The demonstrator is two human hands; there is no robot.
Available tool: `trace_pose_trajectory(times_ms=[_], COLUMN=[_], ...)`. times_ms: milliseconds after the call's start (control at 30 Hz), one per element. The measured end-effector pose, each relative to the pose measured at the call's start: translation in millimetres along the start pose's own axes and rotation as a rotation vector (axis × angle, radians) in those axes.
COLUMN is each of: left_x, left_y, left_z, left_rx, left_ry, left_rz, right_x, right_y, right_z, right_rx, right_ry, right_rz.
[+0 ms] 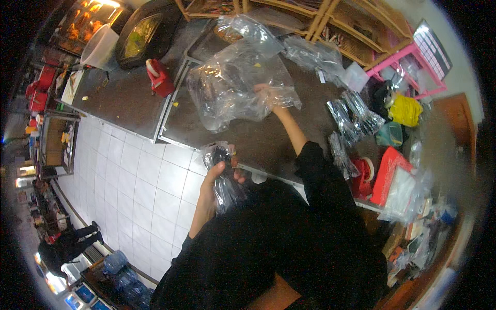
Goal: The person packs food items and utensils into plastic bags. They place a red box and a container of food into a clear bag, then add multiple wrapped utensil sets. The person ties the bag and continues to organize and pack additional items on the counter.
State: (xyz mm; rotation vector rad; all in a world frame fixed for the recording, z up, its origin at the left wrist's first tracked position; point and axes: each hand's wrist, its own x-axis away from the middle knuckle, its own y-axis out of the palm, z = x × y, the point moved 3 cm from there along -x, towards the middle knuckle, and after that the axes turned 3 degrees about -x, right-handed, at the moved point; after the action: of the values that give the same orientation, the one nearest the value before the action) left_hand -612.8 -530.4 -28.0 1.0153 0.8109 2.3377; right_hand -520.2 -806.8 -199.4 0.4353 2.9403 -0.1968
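My left hand (pixel 208 186) grips a clear plastic packet (pixel 224 189) with dark contents near its top. It is held over the table's front edge, close to my body. My right hand (pixel 271 97) reaches over the dark tabletop (pixel 267 141) to a large clear plastic bag (pixel 223 83). Film covers part of its fingers, so whether they pinch the bag or lie inside it is unclear. The bag is crumpled and spread out, with another clear bag (pixel 254 33) behind it. Several shiny wrapped bundles (pixel 350 116) lie to the right.
Red tape dispensers (pixel 159 79) (pixel 362 178) stand left and right. A red-and-white packet (pixel 393 176), a yellow package (pixel 405 109) and a green container (pixel 389 133) crowd the right side. Wooden shelves (pixel 321 23) line the back. Water bottles (pixel 124 277) and another person (pixel 64 246) are lower left.
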Motion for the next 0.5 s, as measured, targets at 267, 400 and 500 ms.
trace_pose_trajectory(times_ms=[267, 400, 500], left_x=[-0.8, -0.3, 1.5], left_y=[-13.3, -17.8, -19.8], left_z=[5.3, -2.5, -3.9], left_rx=[-0.057, 0.08, 0.136], left_ry=[0.011, 0.024, 0.043], left_rz=[-0.439, -0.539, -0.415], right_x=[-22.9, -5.3, 26.3], right_y=[29.0, 16.1, -8.1], right_z=[6.9, 6.4, 4.7], right_rx=[0.601, 0.601, 0.448], right_ry=[0.174, 0.366, 0.457], right_rz=[0.063, 0.047, 0.146])
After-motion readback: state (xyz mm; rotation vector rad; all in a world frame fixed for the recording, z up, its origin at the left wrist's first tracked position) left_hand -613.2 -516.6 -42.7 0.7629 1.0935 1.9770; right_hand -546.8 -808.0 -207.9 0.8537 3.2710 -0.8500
